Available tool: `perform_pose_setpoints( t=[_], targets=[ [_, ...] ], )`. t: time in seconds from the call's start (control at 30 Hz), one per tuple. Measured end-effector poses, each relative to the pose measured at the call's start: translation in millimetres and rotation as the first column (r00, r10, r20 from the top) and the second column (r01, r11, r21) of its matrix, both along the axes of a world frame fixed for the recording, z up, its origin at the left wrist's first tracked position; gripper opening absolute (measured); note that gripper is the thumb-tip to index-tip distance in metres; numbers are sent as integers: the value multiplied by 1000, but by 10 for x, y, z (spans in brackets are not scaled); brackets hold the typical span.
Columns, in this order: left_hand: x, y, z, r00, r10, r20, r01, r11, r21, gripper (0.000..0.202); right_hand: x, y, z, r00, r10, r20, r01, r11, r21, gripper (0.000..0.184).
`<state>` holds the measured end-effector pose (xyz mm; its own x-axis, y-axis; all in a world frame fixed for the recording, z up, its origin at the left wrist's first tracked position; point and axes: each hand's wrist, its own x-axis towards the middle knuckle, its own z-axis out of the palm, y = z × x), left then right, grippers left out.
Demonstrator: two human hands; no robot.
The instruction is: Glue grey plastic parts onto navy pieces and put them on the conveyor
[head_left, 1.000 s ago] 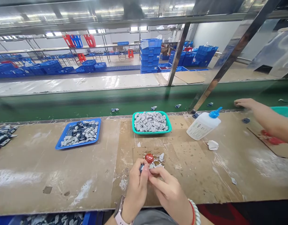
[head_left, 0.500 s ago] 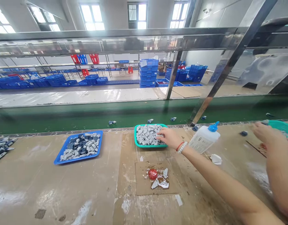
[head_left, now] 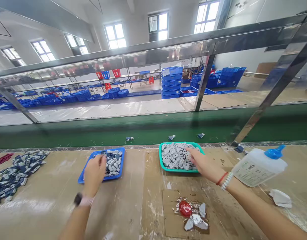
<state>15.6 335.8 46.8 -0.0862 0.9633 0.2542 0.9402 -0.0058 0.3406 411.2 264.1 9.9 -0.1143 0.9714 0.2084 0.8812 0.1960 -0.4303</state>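
My left hand (head_left: 94, 172), with a dark watch on its wrist, is over the left side of the blue tray (head_left: 121, 166). Its fingers are curled together; any piece in them is hidden. Dark blue and light grey small pieces (head_left: 114, 161) fill that tray. My right hand (head_left: 202, 162), wearing a red cord and a beaded bracelet, reaches over the right side of the green basket (head_left: 166, 168). Its index finger is stretched out and touches the heaped grey pieces (head_left: 175, 156); nothing shows in its grip.
Cardboard (head_left: 172, 215) in front carries a red round cap (head_left: 185, 208) in wet glue and grey scraps (head_left: 199, 221). A blue-capped bottle (head_left: 258, 166) stands at right. Loose pieces (head_left: 20, 171) heap at far left. Behind runs a green belt (head_left: 105, 133) with small assembled parts (head_left: 172, 137).
The view has turned left. My left hand has come into view over the blue tray. My right hand stays at the green basket. The blurred arm at far right is out of view.
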Motion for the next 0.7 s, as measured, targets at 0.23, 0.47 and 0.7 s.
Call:
perform_pose_setpoints(
  t=[0.23,0.47,0.7],
  targets=[
    [808,1865,-277,978,111,-178,-156,952,-263,36,301,-761,-195,946,-120,-303,106,992,-62,14],
    [867,2252,-175,986,25,-163,-86,922,-376,28,407,-1293,-741,933,-239,-268,233,971,-54,22],
    [873,1637,6,977,-185,107,204,957,-206,58,418,-1292,-638,892,-320,-319,298,947,-115,23]
  ],
)
